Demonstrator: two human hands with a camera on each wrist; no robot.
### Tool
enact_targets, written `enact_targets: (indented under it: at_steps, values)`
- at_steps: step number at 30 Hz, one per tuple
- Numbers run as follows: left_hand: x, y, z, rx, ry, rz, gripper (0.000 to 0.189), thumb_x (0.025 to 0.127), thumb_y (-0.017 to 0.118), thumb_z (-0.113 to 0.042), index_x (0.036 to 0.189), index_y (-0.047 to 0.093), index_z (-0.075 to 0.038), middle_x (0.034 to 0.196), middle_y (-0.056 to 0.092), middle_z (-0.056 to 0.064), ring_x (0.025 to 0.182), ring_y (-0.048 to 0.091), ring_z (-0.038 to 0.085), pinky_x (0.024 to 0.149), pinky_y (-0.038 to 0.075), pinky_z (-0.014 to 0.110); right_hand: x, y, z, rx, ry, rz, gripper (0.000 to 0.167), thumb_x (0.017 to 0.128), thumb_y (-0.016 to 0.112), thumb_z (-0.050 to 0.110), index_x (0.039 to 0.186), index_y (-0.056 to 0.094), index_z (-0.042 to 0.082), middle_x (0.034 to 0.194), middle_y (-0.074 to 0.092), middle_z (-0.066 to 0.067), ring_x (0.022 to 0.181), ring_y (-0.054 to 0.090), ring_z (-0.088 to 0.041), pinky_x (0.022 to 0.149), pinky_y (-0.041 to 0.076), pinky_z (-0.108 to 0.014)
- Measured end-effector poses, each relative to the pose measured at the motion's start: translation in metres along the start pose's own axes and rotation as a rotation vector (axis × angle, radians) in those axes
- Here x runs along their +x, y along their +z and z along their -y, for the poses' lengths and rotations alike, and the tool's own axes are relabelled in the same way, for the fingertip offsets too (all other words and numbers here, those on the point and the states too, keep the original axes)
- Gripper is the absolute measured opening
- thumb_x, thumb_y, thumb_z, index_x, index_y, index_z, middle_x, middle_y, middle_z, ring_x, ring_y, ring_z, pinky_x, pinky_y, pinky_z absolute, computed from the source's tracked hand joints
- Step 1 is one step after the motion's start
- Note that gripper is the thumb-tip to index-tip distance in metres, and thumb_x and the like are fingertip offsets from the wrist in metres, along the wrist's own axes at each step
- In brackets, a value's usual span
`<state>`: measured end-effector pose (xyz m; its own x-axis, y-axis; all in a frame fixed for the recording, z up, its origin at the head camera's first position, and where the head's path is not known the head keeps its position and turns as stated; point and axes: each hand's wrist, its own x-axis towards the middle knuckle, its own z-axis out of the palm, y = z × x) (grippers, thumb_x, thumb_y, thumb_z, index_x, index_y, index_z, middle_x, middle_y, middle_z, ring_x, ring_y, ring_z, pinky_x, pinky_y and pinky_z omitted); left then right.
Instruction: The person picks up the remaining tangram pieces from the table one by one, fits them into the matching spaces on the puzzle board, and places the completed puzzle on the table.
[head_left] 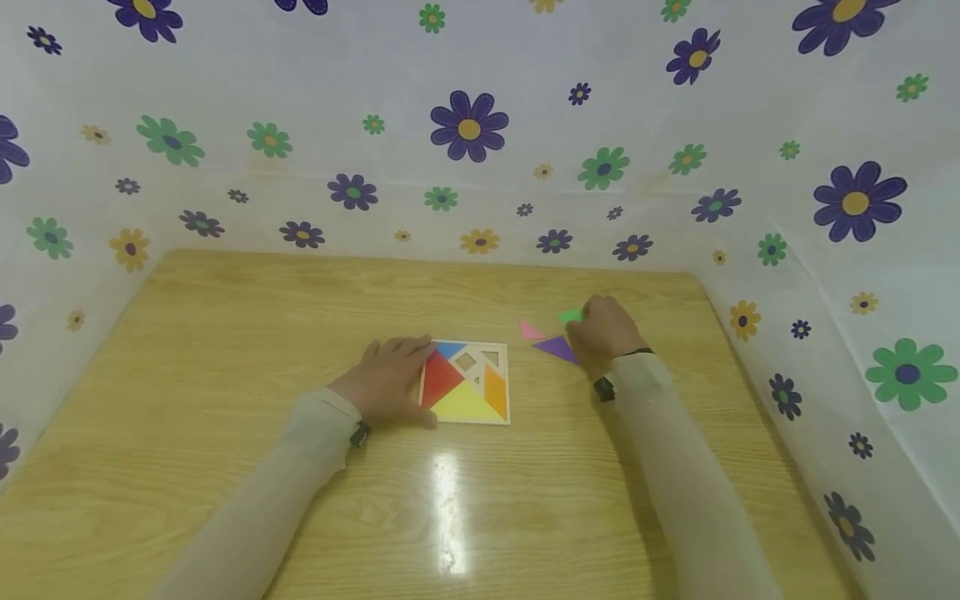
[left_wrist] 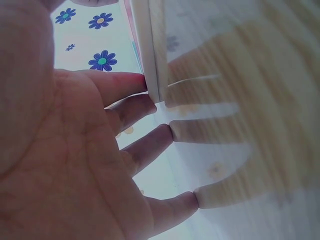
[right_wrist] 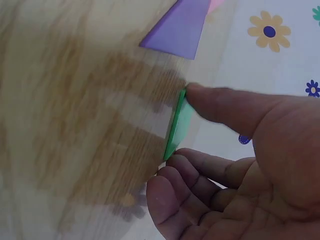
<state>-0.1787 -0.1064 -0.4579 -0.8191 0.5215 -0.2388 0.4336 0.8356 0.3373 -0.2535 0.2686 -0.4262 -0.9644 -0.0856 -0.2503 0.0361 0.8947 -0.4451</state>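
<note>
A square tangram tray [head_left: 508, 390] lies mid-table, holding red, blue, yellow and orange pieces. Some of its hollows show bare. My left hand [head_left: 388, 382] rests along the tray's left side, fingers fairly straight and thumb by the near edge. In the left wrist view, fingertips touch the tray's edge [left_wrist: 156, 50] and the tabletop. To the right of the tray, my right hand [head_left: 606, 329] pinches a green tangram piece [right_wrist: 176, 127] between thumb and fingertips, close to the table. A purple triangle [head_left: 557, 348] and a pink triangle [head_left: 529, 330] lie just left of that hand.
The wooden table [head_left: 300, 308] meets a white flowered cloth [head_left: 405, 150] at its back and both sides. A bright light reflection [head_left: 447, 508] falls on the tabletop in front of the tray.
</note>
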Motion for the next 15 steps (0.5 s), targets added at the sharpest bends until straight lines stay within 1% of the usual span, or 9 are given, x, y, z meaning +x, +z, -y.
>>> enact_targets:
  at_steps: [2, 4, 6, 9, 15]
  values:
    - [0.0001, -0.0001, -0.0002, -0.001, 0.001, 0.002, 0.119, 0.076, 0.076, -0.073, 0.166, 0.024, -0.016, 0.173, 0.02, 0.003, 0.156, 0.021, 0.033, 0.124, 0.012, 0.067, 0.0016, -0.001, 0.002, -0.037, -0.023, -0.006, 0.039, 0.091, 0.059, 0.014, 0.06, 0.035, 0.015, 0.058, 0.026, 0.004, 0.054, 0.028, -0.012, 0.051, 0.031, -0.027]
    - [0.0, -0.0003, -0.0006, -0.005, -0.001, 0.006, 0.119, 0.076, 0.076, -0.073, 0.166, 0.023, -0.016, 0.173, 0.019, 0.003, 0.157, 0.021, 0.033, 0.124, 0.012, 0.066, 0.0033, -0.0014, 0.0032, -0.06, -0.02, -0.002, 0.041, 0.093, 0.061, 0.015, 0.06, 0.036, 0.014, 0.059, 0.03, 0.004, 0.056, 0.032, -0.013, 0.055, 0.035, -0.028]
    - [-0.0002, -0.0009, -0.0011, -0.013, 0.0, 0.006, 0.119, 0.076, 0.077, -0.072, 0.166, 0.023, -0.016, 0.173, 0.02, 0.004, 0.157, 0.021, 0.033, 0.124, 0.011, 0.066, 0.0054, -0.0012, 0.0037, -0.072, -0.009, 0.005, 0.042, 0.094, 0.064, 0.016, 0.061, 0.038, 0.014, 0.06, 0.031, 0.003, 0.058, 0.033, -0.013, 0.056, 0.036, -0.028]
    - [-0.0007, -0.0018, -0.0014, -0.019, -0.002, 0.007, 0.12, 0.075, 0.077, -0.072, 0.166, 0.023, -0.016, 0.173, 0.02, 0.004, 0.157, 0.02, 0.033, 0.124, 0.011, 0.066, 0.007, -0.0011, 0.0039, -0.068, 0.001, 0.016, 0.044, 0.095, 0.064, 0.016, 0.06, 0.038, 0.013, 0.058, 0.031, 0.004, 0.057, 0.032, -0.012, 0.055, 0.036, -0.028]
    - [-0.0014, -0.0022, -0.0004, -0.025, -0.001, 0.005, 0.119, 0.075, 0.077, -0.072, 0.166, 0.024, -0.016, 0.173, 0.02, 0.003, 0.157, 0.02, 0.032, 0.124, 0.01, 0.066, 0.0079, -0.0012, 0.0033, -0.045, -0.003, 0.02, 0.044, 0.092, 0.061, 0.012, 0.056, 0.037, 0.014, 0.055, 0.029, 0.005, 0.052, 0.029, -0.011, 0.05, 0.03, -0.025]
